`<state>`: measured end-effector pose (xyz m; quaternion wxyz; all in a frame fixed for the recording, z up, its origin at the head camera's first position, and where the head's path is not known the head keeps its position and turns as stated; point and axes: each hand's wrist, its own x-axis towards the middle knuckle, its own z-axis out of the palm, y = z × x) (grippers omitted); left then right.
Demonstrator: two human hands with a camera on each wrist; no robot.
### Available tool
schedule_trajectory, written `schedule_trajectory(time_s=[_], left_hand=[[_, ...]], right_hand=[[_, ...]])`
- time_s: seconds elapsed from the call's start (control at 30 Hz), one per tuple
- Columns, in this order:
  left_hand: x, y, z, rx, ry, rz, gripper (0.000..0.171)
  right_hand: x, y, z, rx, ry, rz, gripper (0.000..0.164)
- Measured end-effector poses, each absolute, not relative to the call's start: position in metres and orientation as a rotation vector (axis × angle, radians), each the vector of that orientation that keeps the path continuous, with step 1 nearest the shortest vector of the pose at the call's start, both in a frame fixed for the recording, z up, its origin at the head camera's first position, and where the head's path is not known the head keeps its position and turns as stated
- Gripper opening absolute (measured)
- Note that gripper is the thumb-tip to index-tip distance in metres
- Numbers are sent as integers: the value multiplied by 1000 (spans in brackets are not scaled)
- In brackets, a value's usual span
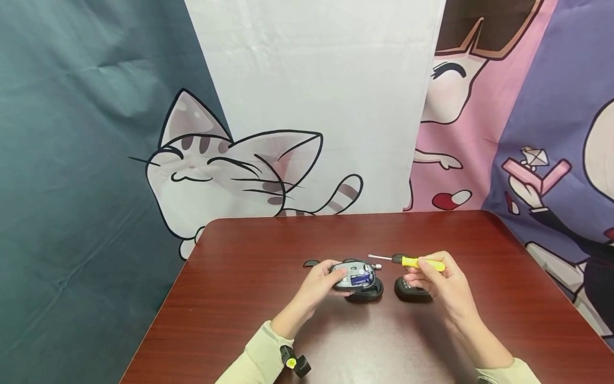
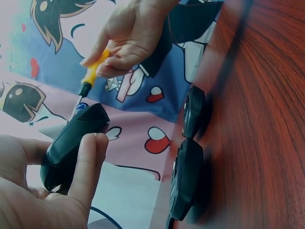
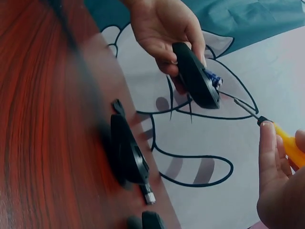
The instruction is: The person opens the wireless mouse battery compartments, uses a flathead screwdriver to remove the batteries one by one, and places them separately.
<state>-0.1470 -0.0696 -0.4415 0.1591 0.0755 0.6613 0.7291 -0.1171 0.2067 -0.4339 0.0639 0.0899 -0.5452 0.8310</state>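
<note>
My left hand (image 1: 314, 285) grips a computer mouse (image 1: 354, 268) above the table, its underside turned up. Blue batteries (image 1: 361, 279) show in the mouse's uncovered compartment, and one battery end (image 3: 215, 80) stands proud of the shell. Between thumb and fingers, my right hand (image 1: 446, 285) holds a screwdriver (image 1: 410, 262) by its yellow handle. The metal shaft points left toward the mouse. In the right wrist view the screwdriver's tip (image 3: 235, 100) is a short way from the battery end; in the left wrist view the shaft (image 2: 76, 105) overlaps the battery.
On the brown table (image 1: 249, 250), a second black mouse (image 1: 369, 294) lies below the held one, with another mouse (image 1: 410, 290) to its right. A small black piece (image 1: 310, 263) lies left, and a silver-tipped stick (image 3: 150, 197) beside the second mouse. Printed cloth (image 1: 312, 80) hangs behind.
</note>
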Motion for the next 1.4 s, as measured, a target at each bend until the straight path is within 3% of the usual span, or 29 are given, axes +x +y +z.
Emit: schedule_trajectory(time_s=[0.4, 0.57, 0.8, 1.0, 1.13, 1.4], left_hand=[[-148, -75, -443, 197, 1891, 2079, 36], [-148, -78, -445, 199, 1895, 2082, 36], [-146, -85, -446, 212, 1918, 2061, 38], [-147, -88, -447, 216, 1919, 2061, 37], [-147, -89, -447, 219, 1917, 2062, 37], [-147, -91, -449, 212, 1921, 2052, 36]], right_hand=[[-119, 221, -433, 139, -1994, 2379, 5], [-122, 227, -437, 129, -2124, 2354, 24], [-130, 240, -444, 131, -2068, 2525, 29], [-134, 255, -443, 2, -2564, 1897, 48], [-138, 267, -444, -43, -2808, 1395, 51], [-147, 287, -452, -58, -2865, 1105, 54]])
